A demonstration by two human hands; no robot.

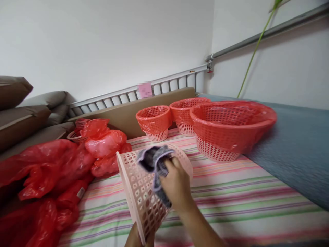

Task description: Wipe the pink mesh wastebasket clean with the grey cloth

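Bare right forearm [199, 223] reaches up from the lower edge, and the right hand [177, 183] at its end has its fingers closed around a bunched grey-purple cloth [161, 166]. The cloth's folds spill out to the left of the fingers and hang below them, lying over the perforated side of a pale pink basket [137, 185]. That basket is tipped on its side, its wide rim facing left and its base partly behind the right hand. At the bottom edge, the left hand [133, 237] pinches the lowest part of the rim, which passes between its fingers and thumb; the rest is cut off.

Under the basket spreads a striped sheet [231, 199]. Beyond stand three upright baskets lined with red plastic: a small one [156, 135], another just beside it [185, 129], and a larger one [218, 151] to the right. Crumpled red bags [59, 168] heap up on the left.
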